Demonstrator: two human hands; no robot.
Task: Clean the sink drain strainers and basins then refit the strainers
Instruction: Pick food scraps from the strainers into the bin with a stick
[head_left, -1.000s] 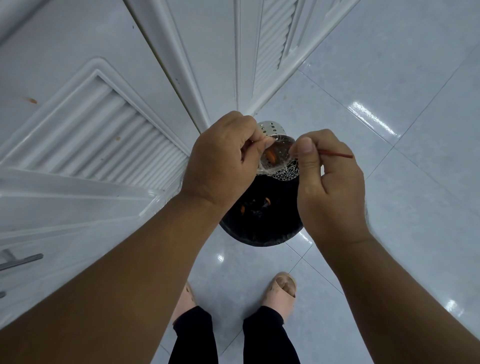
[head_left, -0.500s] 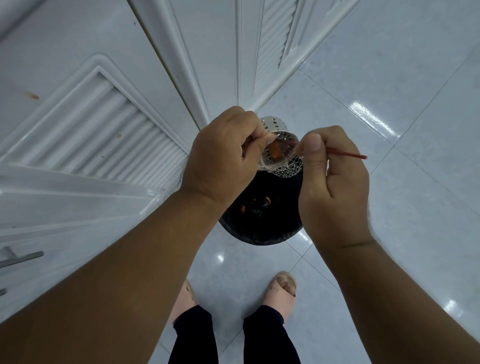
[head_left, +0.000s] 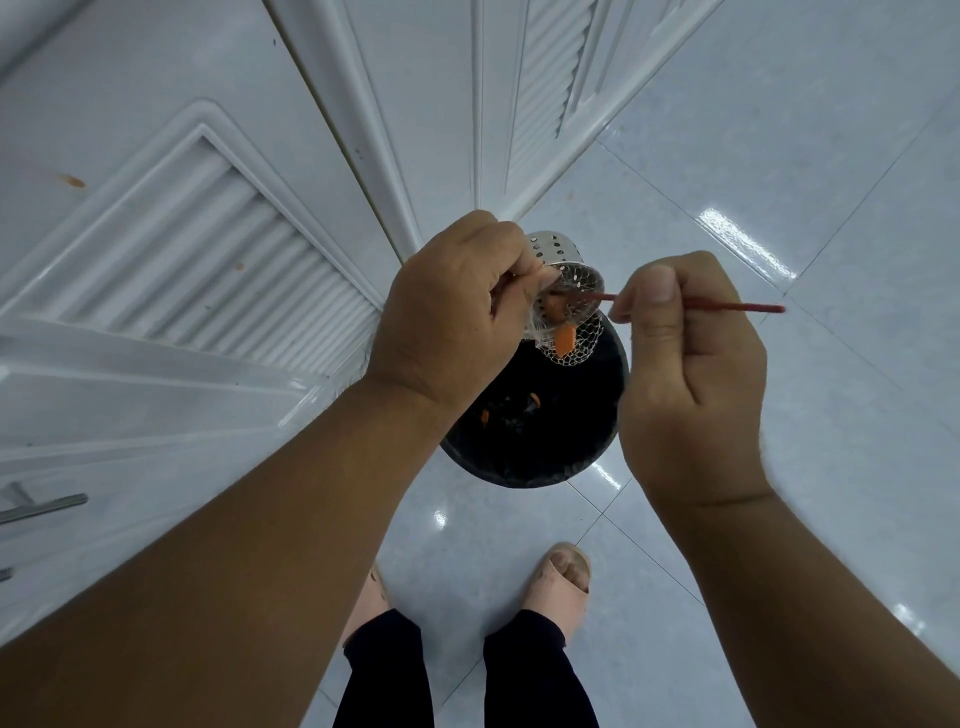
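Observation:
My left hand (head_left: 452, 312) grips a perforated steel sink strainer (head_left: 558, 254), tilted on its side above a black bin (head_left: 597, 452). A white mesh net (head_left: 569, 351) hangs from the strainer's mouth with an orange scrap (head_left: 565, 336) caught in it. My right hand (head_left: 685, 364) pinches a thin red stick (head_left: 727, 305) whose tip pokes into the strainer's mouth. Orange scraps (head_left: 535, 401) lie inside the bin.
White louvred cabinet doors (head_left: 182, 260) stand to the left and ahead, one with a metal handle (head_left: 41, 506). The floor is glossy pale tile (head_left: 805, 182). My feet in beige slippers (head_left: 563, 571) stand just behind the bin.
The right hand has drawn back to the right, so more of the red stick shows. The net and an orange scrap now hang further out of the strainer.

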